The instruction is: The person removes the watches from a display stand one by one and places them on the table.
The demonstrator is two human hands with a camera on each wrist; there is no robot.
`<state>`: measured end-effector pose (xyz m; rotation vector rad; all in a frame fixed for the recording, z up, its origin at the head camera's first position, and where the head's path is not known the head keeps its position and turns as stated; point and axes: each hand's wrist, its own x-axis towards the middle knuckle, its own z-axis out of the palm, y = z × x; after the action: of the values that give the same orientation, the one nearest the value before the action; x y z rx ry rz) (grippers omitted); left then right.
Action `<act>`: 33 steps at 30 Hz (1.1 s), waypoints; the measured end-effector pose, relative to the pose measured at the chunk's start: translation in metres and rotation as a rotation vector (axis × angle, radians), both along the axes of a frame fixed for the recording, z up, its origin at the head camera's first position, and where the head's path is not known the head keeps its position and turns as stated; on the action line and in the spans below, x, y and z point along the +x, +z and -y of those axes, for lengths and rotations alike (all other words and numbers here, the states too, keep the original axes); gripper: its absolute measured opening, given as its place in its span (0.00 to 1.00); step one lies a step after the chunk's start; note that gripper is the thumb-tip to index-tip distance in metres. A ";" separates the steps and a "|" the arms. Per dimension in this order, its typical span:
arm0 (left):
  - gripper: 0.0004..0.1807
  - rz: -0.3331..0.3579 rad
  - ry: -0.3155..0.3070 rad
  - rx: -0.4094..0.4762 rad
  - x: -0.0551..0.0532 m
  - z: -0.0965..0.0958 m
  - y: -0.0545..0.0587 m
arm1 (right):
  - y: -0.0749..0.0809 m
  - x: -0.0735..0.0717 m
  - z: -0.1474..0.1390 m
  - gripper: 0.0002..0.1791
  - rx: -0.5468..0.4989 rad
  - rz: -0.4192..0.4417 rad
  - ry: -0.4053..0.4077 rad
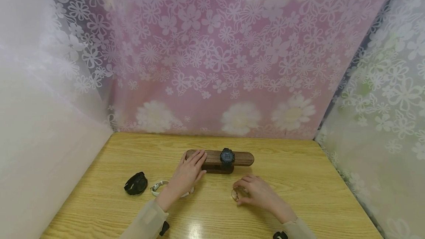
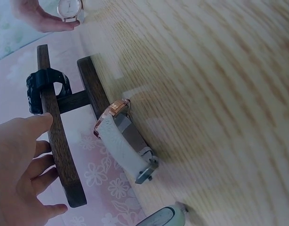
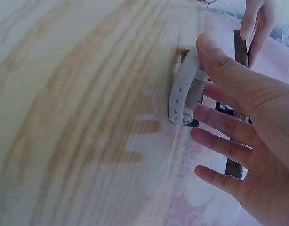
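Note:
A dark wooden watch stand (image 1: 244, 159) has an upper bar and a lower base. My left hand (image 1: 186, 174) grips the upper bar's left end, thumb in front and fingers over it, as the left wrist view (image 2: 22, 160) confirms. A black digital watch (image 1: 227, 156) is strapped round the bar, right of that hand. In front of the stand, my right hand (image 1: 260, 193) pinches a rose-gold wristwatch (image 1: 235, 194) between thumb and index finger. In the right wrist view its pale strap (image 3: 180, 94) forms a closed loop and the other fingers are spread; its dial (image 2: 69, 8) shows in the left wrist view.
Beneath the left forearm lie a white-strapped rose-gold watch (image 2: 128, 146) and a pale band-type watch (image 2: 165, 217). Farther left on the wooden table (image 1: 282, 158) is another black watch (image 1: 136, 184). Flowered pink curtain (image 1: 212, 65) hangs behind, with pale sheets at both sides.

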<state>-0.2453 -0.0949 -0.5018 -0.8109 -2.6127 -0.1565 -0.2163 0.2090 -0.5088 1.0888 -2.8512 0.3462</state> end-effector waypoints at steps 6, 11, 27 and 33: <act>0.32 0.014 0.006 -0.001 0.000 0.001 0.000 | 0.003 0.001 -0.002 0.27 -0.005 0.020 0.005; 0.32 0.014 0.007 -0.012 0.000 0.001 0.001 | 0.004 -0.001 -0.003 0.23 -0.061 -0.046 0.022; 0.31 0.018 0.004 0.004 0.001 -0.001 0.001 | 0.007 -0.018 -0.008 0.24 -0.348 -0.409 -0.021; 0.32 -0.007 0.007 -0.025 0.001 0.000 0.001 | 0.014 -0.023 -0.005 0.26 -0.344 -0.396 -0.036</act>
<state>-0.2439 -0.0948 -0.5006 -0.8093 -2.6151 -0.1196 -0.2390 0.2141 -0.4947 0.9168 -2.3527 0.5272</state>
